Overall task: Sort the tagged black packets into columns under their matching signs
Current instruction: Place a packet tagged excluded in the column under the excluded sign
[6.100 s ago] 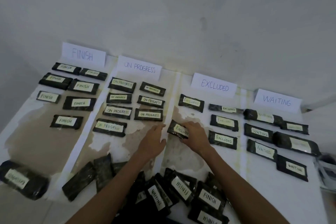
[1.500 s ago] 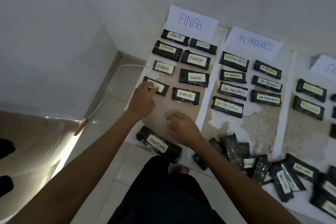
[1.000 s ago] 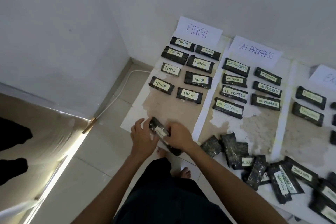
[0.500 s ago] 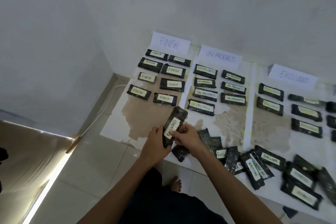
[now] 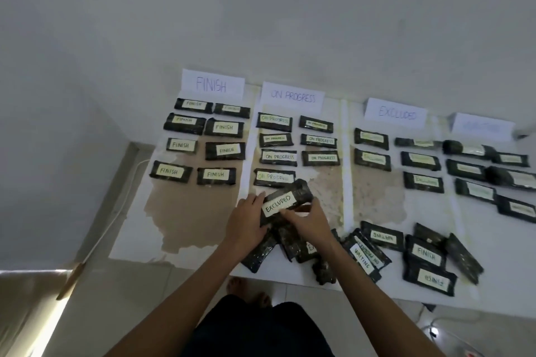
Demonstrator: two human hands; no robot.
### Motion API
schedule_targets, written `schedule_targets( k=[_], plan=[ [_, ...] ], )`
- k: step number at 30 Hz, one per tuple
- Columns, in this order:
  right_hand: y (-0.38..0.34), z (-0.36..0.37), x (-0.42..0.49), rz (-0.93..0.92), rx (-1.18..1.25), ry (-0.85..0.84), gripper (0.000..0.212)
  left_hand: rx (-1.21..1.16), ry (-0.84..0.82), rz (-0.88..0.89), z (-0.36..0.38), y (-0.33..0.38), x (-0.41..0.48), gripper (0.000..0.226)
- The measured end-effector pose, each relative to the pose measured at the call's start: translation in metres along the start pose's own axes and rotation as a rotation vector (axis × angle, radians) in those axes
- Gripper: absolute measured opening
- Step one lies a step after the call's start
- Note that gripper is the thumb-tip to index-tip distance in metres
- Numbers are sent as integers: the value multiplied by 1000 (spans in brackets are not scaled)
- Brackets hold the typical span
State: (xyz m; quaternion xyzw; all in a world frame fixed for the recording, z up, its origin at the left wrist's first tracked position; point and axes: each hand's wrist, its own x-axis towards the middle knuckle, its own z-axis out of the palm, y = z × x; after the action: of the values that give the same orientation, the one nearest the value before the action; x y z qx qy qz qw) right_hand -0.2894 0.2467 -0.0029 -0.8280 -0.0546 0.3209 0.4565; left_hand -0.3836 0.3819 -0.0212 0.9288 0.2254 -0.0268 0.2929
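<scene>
Holding one black packet (image 5: 290, 197) in both hands, a person is standing at the near side of a white counter (image 5: 510, 278). The packet's tag is showing the word EXCLUDED. The packet is tilting, with its right end farther away. It is sitting over the near part of the ON PROGRESS column (image 5: 278, 156), just in front of the last packet there.

The left hand (image 5: 246, 220) is gripping the left end, with its fingers (image 5: 256, 200) curling over the edge. The right hand (image 5: 309, 220) is pinching the near edge by the tag, with the thumb on top and the other fingers going under the right end.

Four signs are standing at the far side by the wall: a FINISH sign (image 5: 211, 84), an ON PROGRESS sign (image 5: 293, 95), an EXCLUDED sign (image 5: 396, 113), and a last sign (image 5: 481, 126) too blurry to read. Rows of packets are lying under each one. The EXCLUDED column (image 5: 372, 158) is lying well to the right of the held packet.

A loose pile (image 5: 423, 255) of packets is lying along the near edge, under the hands and off to their right, some showing tags and some not.
</scene>
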Motion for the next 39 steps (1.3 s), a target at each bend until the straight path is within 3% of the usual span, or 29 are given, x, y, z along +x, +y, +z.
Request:
schedule_targets(
  k=[5,19,25,29,39],
  plan=[
    [12,-56,3,59,38,99,76,99,-76,111,2,26,26,68],
    [78,-198,25,4,-134,140,61,55,-109,246,79,150,96,58],
    [101,-240,57,-19,-172,154,55,140,-46,272,115,182,130,58],
    [112,-256,85,-27,-205,125,57,101,21,291,135,191,159,46],
    [131,-271,135,-72,-299,47,59,74,-50,263,160,190,200,70]
  ],
)
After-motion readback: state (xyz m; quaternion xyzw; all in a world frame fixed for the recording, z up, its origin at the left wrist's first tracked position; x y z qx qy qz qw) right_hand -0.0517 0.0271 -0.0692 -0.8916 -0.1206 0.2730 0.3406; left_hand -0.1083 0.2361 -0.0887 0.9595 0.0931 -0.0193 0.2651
